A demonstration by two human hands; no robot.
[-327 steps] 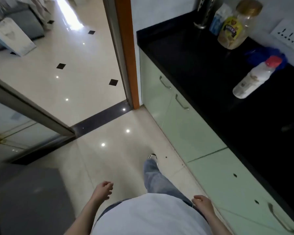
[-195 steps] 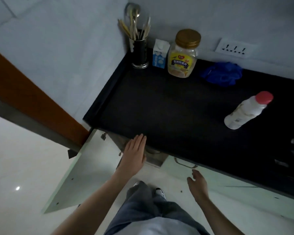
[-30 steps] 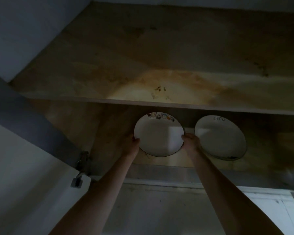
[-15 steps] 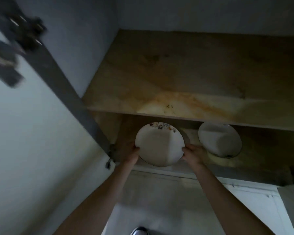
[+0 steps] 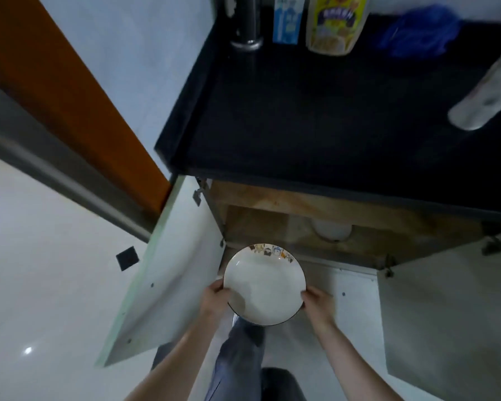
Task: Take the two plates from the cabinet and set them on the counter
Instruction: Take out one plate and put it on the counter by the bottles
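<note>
Two hands, left point(image 5: 214, 296) and right point(image 5: 315, 302), gripping one plate point(image 5: 264, 285), second plate point(image 5: 331, 231) inside open cabinet point(image 5: 272, 218)

Dim, soft, wide-angle view from my head camera.

I see motion blur on the bottle point(image 5: 488, 95) at the right edge, bent lines toward the corners, a glare spot on the floor point(image 5: 28, 350), and deep shadow inside the cabinet point(image 5: 258, 224).

The counter point(image 5: 315, 117) is free at its front edge and middle; jar point(image 5: 334, 23), carton point(image 5: 286, 20) and cloth point(image 5: 417, 31) crowd the back edge (a bottle point(image 5: 486, 96) lies at the right edge).
</note>
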